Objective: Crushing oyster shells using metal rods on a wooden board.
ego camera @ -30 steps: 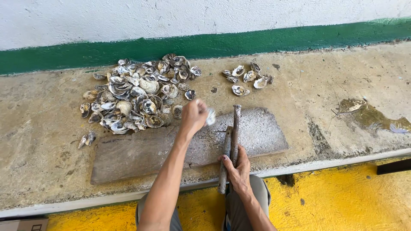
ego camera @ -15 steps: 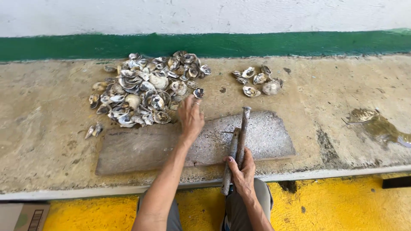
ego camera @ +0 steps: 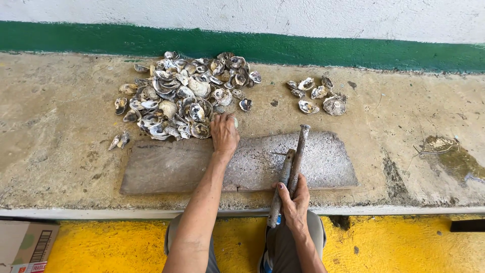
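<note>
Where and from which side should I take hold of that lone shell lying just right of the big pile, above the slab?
Grip the lone shell across its outer rim, coming down from above on its right, open side. It lies flat with its pale hollow up, apart from the big pile, so the rim looks exposed there. The left hand sits just below it, so that side is crowded.

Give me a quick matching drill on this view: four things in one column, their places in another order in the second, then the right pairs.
Things:
1. large shell pile
2. small shell pile
3. left hand
4. right hand

Places:
A. grips the two metal rods at the slab's near edge
B. far right of the stone slab
C. far left, beyond the slab
D. at the big pile's near edge

Pairs: 1-C, 2-B, 3-D, 4-A
</note>
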